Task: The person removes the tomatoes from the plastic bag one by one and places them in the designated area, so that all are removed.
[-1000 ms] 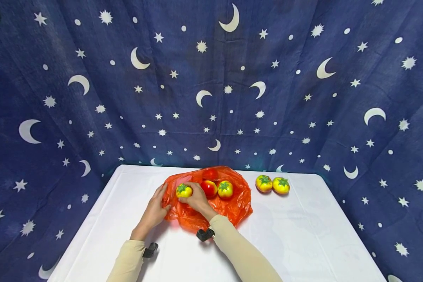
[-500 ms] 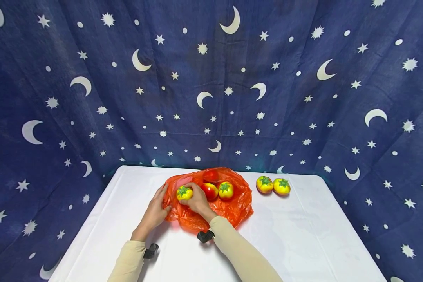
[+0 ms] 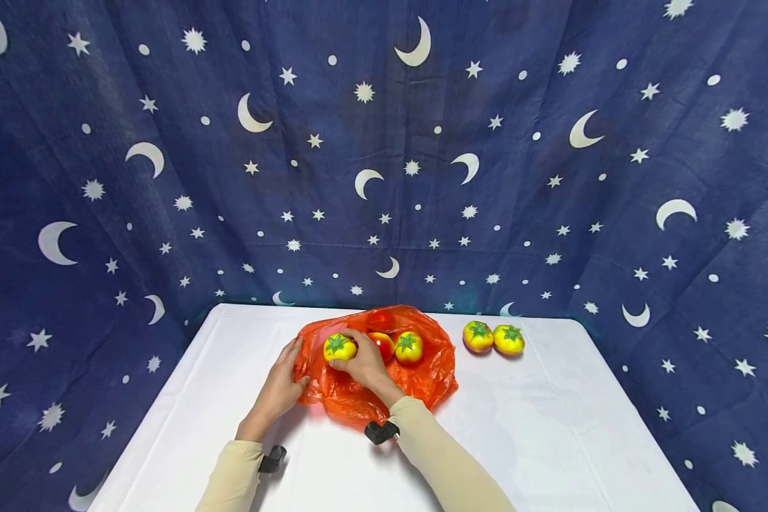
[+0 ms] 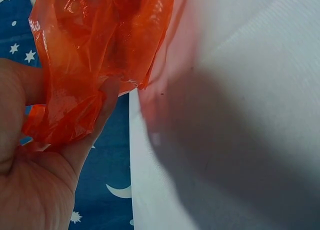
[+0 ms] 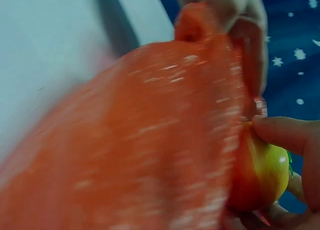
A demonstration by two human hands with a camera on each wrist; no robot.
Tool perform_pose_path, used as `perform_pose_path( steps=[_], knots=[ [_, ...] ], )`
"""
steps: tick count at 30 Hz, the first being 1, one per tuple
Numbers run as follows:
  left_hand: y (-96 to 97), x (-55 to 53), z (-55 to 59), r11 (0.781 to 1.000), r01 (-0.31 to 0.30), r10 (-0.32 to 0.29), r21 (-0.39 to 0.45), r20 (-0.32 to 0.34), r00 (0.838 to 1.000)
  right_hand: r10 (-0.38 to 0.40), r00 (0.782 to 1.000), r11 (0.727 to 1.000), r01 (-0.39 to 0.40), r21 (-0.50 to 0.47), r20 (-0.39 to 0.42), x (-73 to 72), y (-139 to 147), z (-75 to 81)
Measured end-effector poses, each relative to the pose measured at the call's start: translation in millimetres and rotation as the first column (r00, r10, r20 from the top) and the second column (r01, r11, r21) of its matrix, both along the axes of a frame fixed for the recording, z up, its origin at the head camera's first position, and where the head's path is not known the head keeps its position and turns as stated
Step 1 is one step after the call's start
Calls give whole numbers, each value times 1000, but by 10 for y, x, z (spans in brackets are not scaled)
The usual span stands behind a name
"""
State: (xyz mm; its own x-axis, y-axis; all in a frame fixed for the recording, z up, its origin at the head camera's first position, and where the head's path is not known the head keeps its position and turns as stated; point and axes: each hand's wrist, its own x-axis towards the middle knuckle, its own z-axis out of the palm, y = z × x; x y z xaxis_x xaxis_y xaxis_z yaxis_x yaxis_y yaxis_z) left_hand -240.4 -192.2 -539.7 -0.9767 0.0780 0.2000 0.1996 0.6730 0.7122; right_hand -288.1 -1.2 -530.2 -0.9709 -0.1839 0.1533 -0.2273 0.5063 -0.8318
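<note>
Right hand [image 3: 368, 366] clamped on one fruit [image 3: 338, 348], thumb and fingers on its sides. Left hand [image 3: 281, 384] holds the left edge of the bag [image 3: 345, 407], plastic between thumb and fingers.

Nearest: two beige sleeves [image 3: 233, 473] and two black wrist devices [image 3: 381, 432], one per arm.

One bag: orange-red, thin, shiny, see-through, crinkled, spread wide. Held fruit sits at the bag's left part, leaf side up; in the right wrist view, plastic covers part of it. Round, glossy, yellow round the top, red lower down, green star-shaped leaves.

Two more fruits within the bag's outline, right of the held one: a red-sided one [image 3: 386, 346], partly behind the right hand, then a yellow-topped one [image 3: 409, 348], leaves up. Behind them, a dim red patch [image 3: 382, 318] in the plastic; can't tell if it's another fruit.

Two loose fruits [image 3: 478, 337] just right of the bag, side by side, same yellow, red and green. Five fruits clearly countable.

One table [image 3: 537, 419], white cloth. Farthest: navy curtain [image 3: 416, 99] with pale moons, stars, dots.
</note>
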Motion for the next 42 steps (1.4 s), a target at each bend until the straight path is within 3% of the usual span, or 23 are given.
perform_pose_path(
  steps=[19, 30, 42],
  knots=[
    [10, -5, -51, 1000, -9, 9, -1, 13, 1000, -6, 999, 994, 0, -108, -52, 278, 167, 430],
    [5, 3, -51, 1000, -1, 1, 8, 24, 1000, 37, 998, 985, -47, -166, -59, 436, 338, 573],
    [13, -19, -33, 1000, 9, -9, -6, 1, 1000, 11, 997, 983, -24, -183, -72, 546, 601, 684]
  ],
)
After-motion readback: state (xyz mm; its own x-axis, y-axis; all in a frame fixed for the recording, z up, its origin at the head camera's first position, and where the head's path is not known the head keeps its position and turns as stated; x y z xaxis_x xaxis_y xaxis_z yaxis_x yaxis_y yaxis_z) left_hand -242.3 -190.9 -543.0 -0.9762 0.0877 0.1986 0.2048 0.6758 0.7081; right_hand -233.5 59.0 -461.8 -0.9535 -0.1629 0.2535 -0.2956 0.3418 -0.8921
